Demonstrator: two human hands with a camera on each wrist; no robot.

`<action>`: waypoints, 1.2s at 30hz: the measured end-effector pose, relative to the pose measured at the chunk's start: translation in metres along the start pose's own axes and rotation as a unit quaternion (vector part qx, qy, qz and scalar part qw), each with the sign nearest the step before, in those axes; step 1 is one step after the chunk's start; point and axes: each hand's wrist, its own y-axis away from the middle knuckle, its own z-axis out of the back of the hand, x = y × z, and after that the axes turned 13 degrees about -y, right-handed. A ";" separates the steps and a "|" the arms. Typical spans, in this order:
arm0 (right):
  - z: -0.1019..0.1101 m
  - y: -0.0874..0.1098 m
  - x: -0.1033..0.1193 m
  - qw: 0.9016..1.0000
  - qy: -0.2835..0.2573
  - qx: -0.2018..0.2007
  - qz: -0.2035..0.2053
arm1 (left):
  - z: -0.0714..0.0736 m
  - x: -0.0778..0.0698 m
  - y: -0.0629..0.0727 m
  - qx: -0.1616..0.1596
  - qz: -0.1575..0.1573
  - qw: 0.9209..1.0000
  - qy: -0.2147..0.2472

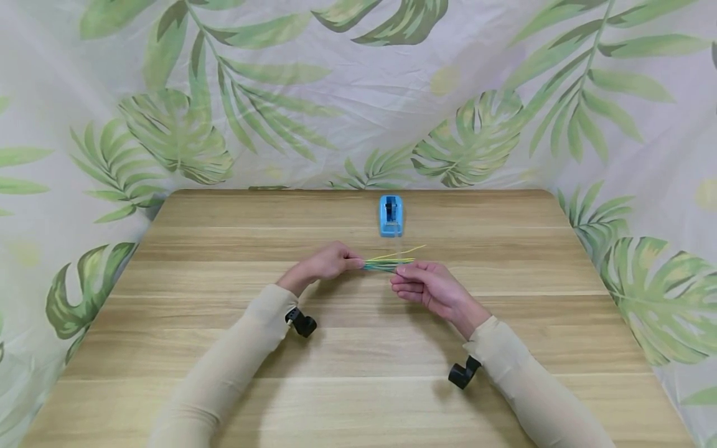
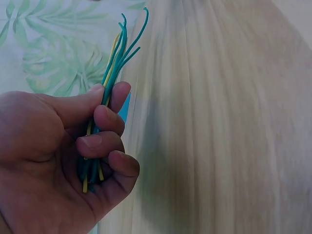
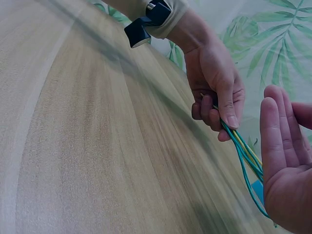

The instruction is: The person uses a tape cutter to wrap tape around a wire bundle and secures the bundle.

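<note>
Nearest me: two pale sleeves, left sleeve [image 1: 235,354] and right sleeve [image 1: 538,382], each with one black camera at the cuff, [image 1: 302,323] on the left one. Two hands beyond, over one wooden table [image 1: 358,348]. Left hand [image 1: 332,261] grasps one bundle of green and yellow wires [image 1: 382,264], fingers curled round it; from its wrist I count four green tips above the grip, total strands uncertain. Right hand [image 1: 431,287] is at the bundle's other end, thumb and forefinger apparently pinching one clear tape strip [image 1: 399,247], other fingers extended. Bundle lies between the hands, above the tabletop. Farther: one blue tape dispenser [image 1: 391,218], the strip running from it. Farthest: leaf-printed cloth [image 1: 370,93].
</note>
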 end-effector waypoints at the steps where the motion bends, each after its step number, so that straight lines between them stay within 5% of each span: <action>1: 0.000 0.000 0.000 1.000 0.001 0.000 0.000 | -0.001 -0.002 0.000 0.000 -0.004 1.000 0.000; 26: 0.006 0.000 0.002 1.000 0.009 0.004 0.008 | -0.018 -0.038 -0.001 -0.031 -0.070 0.997 -0.026; 36: 0.006 0.002 0.002 1.000 0.010 0.005 0.009 | -0.018 -0.046 0.002 -0.035 -0.056 0.998 -0.018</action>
